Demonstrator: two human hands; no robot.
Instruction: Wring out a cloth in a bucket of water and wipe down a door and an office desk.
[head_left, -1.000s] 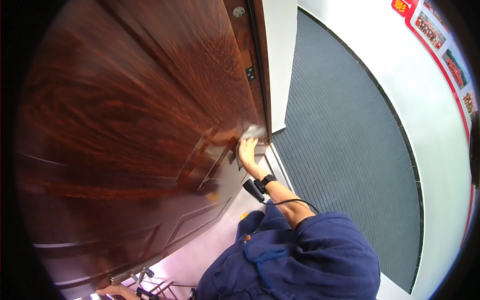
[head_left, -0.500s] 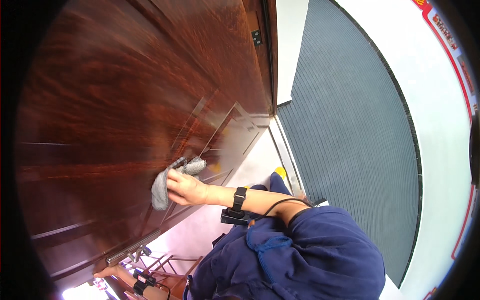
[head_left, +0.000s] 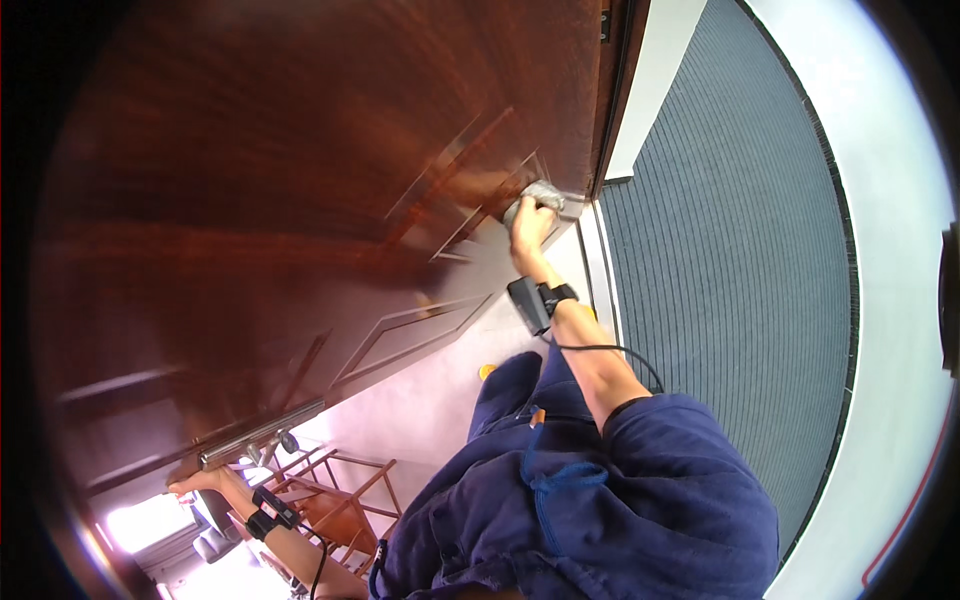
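Now my right fingers (head_left: 528,208) clamp a grey cloth (head_left: 545,193) against the wood-grain door (head_left: 250,150).
My left fingers (head_left: 186,486) touch its edge by the lock plate (head_left: 240,447); I can't tell their grip.

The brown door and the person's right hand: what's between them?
A bunched grey cloth lies between the right hand and the brown door, seen in the head view; blur hides how firmly it presses.
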